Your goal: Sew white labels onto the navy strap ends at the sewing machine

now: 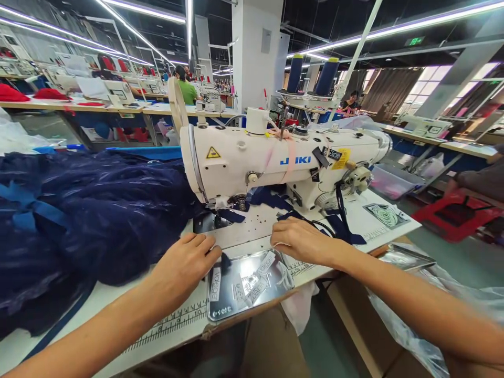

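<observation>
Forearms [122, 315], left hand [189, 257], right hand [301, 240] in front of sewing machine [255, 163]; fingers [205, 242] curled, grip unclear; I'd avoid needle end [220, 202].

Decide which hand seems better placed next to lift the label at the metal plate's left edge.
Probably the left hand: it is close beside the label, while the right hand lies farther off, near the opposite side of the metal plate.

Bare forearms [394, 283]; slender bare fingers [211, 255]; plain khaki-brown trousers [271, 346]
</observation>
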Tool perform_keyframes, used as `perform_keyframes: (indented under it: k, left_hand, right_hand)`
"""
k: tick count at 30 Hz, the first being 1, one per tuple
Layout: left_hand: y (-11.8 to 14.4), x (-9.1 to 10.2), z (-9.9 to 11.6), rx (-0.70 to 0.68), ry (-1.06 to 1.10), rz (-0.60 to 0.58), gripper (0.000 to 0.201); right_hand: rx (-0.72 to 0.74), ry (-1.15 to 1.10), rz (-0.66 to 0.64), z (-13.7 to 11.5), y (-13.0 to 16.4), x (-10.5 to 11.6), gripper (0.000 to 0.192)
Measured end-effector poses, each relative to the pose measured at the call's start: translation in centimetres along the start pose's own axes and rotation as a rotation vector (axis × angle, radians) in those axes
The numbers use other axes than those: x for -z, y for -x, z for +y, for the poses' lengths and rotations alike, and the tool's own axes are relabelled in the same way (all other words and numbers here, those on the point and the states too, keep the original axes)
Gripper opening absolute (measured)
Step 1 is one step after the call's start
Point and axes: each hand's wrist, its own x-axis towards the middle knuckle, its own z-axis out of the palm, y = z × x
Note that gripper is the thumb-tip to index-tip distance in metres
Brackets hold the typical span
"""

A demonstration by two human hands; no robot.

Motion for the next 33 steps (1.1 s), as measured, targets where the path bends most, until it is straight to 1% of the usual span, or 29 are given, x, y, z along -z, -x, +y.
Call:
perform_keyframes:
  k: [1,3,5,7,9,10,12,14,17,18,20,22,24,25,28,30,33]
  left_hand:
    - [-0.2,-0.1,0.1,0.004,0.025,0.017,0.034]
    - [-0.6,-0.4,0.1,0.025,0.08,0.031,0.038]
    - [-1.1,-0.8,-0.1,0.078,0.142,0.021,0.034]
    - [-1.6,-1.2,-0.4,0.137,0.228,0.006,0.024]
    - [-2.0,-1.4,-0.6,0.198,0.335,0.014,0.019]
    - [-2.1,-1.3,-0.6,0.231,0.398,0.029,0.018]
    - [-2.2,-1.2,-0.6,0.308,0.558,0.054,0.02]
    - [-2.2,-0.9,-0.4,0.41,0.775,0.041,0.022]
    - [-2.0,-0.9,-0.4,0.624,1.087,0.0,0.019]
    - [-2.0,-0.9,-0.4,0.714,1.163,-0.008,0.019]
    - [-1.9,-0.9,-0.6,0.876,1.288,-0.009,0.024]
    - [-1.8,-0.6,-0.6,0.975,1.391,0.017,0.033]
    - [-1.8,0.0,-0.6,1.01,1.483,0.041,0.038]
    - [-1.7,0.3,-0.5,1.019,1.525,0.048,0.039]
    - [-1.3,1.2,-0.4,1.034,1.643,0.066,0.04]
    - [-0.8,1.7,-0.5,1.027,1.691,0.078,0.04]
    - [0.1,2.4,-0.7,0.986,1.748,0.063,0.035]
  right_hand:
    - [0.009,-0.016,-0.035,-0.1,0.4,0.0,0.011]
    - [0.044,-0.063,-0.094,-0.1,1.1,-0.2,0.019]
    - [0.074,-0.116,-0.145,0.0,1.5,-0.6,0.025]
    - [0.075,-0.17,-0.179,0.1,1.7,-1.0,0.021]
    - [0.052,-0.223,-0.165,0.3,1.6,-1.3,0.015]
    - [0.032,-0.244,-0.134,0.4,1.6,-1.3,0.014]
    - [-0.011,-0.272,-0.03,0.5,1.3,-1.2,0.012]
    - [-0.053,-0.284,0.096,0.5,1.1,-1.0,0.014]
    - [-0.101,-0.271,0.323,0.0,0.3,-1.2,0.018]
    - [-0.111,-0.262,0.41,-0.4,-0.1,-1.3,0.018]
    - [-0.088,-0.233,0.595,-1.4,-1.1,-1.6,0.017]
    - [-0.004,-0.186,0.749,-2.6,-2.3,-1.8,0.015]
    - [0.124,-0.116,0.853,-3.8,-3.7,-1.8,0.014]
    - [0.195,-0.072,0.885,-4.4,-4.4,-1.7,0.016]
    - [0.411,0.108,0.932,-5.6,-6.3,-1.3,0.021]
    - [0.523,0.238,0.939,-5.9,-7.2,-1.0,0.022]
    - [0.594,0.345,0.931,-5.9,-7.9,-0.5,0.023]
